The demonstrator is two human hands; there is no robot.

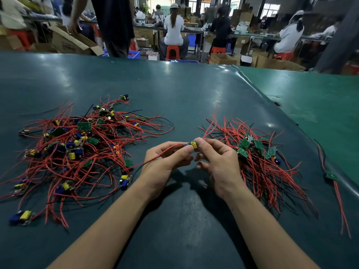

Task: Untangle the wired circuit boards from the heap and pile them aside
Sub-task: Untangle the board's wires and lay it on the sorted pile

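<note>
1. Head view: I take the held circuit board (192, 145) as my landmark. It sits above the dark green bench (194, 98), near the middle of the frame, a yellow capacitor showing on it.
2. My right hand (219, 164) pinches that board between thumb and forefinger, just right of it; the other fingers curl loosely below and grip nothing.
3. My left hand (167, 162) is just left of the board, thumb and fingers closed round its red wire (165, 152), which runs down-left out of the hand toward the heap.
4. The heap (77, 152) lies well left of the board: many red and black leads tangled with boards carrying yellow and blue parts, spread wide over the bench.
5. The sorted pile (258, 162) lies just right of the board, beside my right hand, green board backs clustered together and red leads fanning toward me.
6. Far right of the board, one stray board with wires (331, 175) lies alone near the fold where a lighter green mat (310, 105) begins.
7. Beyond the board, past the bench's far edge, seated workers (173, 30) on orange stools (172, 51) face away, with cardboard boxes (68, 41) around them.
</note>
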